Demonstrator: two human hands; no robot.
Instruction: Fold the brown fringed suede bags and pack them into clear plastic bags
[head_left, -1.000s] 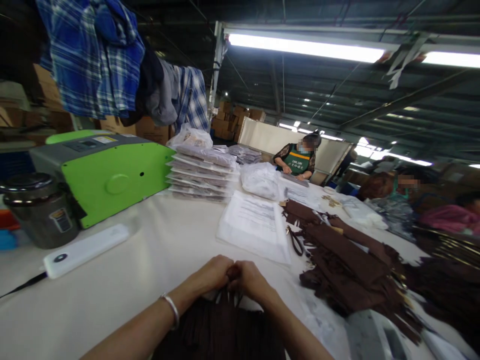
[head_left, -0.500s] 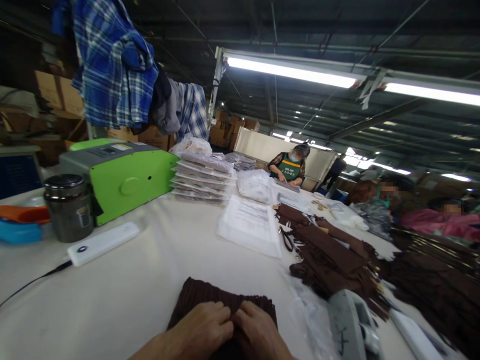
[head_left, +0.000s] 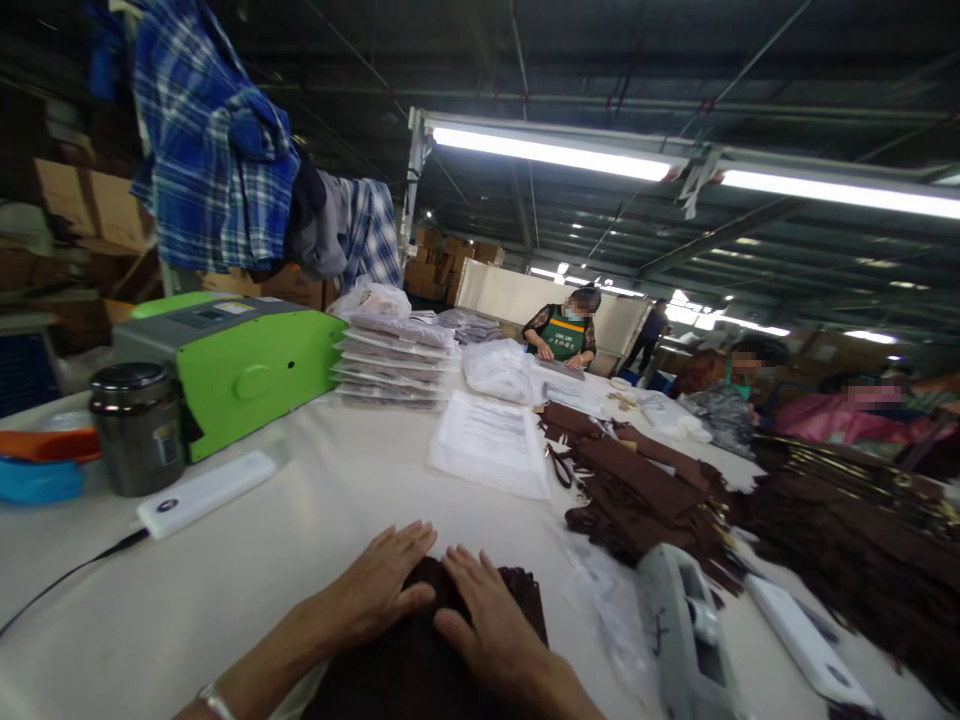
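Note:
A dark brown piece of gathered fabric (head_left: 405, 672) lies on the white table at the bottom middle, its ruffled far edge showing between and beyond my hands. My left hand (head_left: 384, 582) rests flat on its left side, fingers stretched forward. On the right part, my right hand (head_left: 486, 622) lies with fingers extended and thumb apart. Both palms touch the cloth, and neither hand grips it. The near end of the fabric runs out of the frame.
A grey tape dispenser (head_left: 686, 640) and clear plastic bags stand at right, before brown fabric pieces (head_left: 637, 490). Printed sheets (head_left: 491, 445), scissors (head_left: 559, 466), stacked packets (head_left: 394, 365), a green machine (head_left: 262, 375), a jar (head_left: 137, 430) and a white power bank (head_left: 206, 495) surround the work area. A co-worker (head_left: 566, 335) works across the table.
Both hands have gone from curled fingers bunched on the cloth to flat, stretched fingers reaching to its far edge. The camera view has shifted slightly.

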